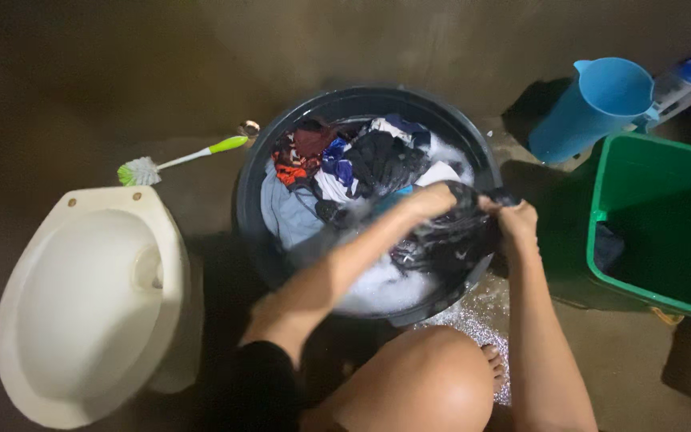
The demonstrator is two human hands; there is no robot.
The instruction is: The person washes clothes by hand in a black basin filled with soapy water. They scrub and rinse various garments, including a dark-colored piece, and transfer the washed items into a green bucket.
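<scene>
Hands: two, left hand and right hand both clenched on one dark wet garment, over the basin's near right
Basin: one dark round basin, suds, mixed clothes
Toilet: one, left
Bucket: one green
Brush: one
Jug: one blue

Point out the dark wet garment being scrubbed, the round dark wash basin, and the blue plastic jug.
Dark wet garment (461, 232), head view, its bunched middle.
Round dark wash basin (361, 100), head view, far rim.
Blue plastic jug (577, 120), head view, outer wall.
</scene>
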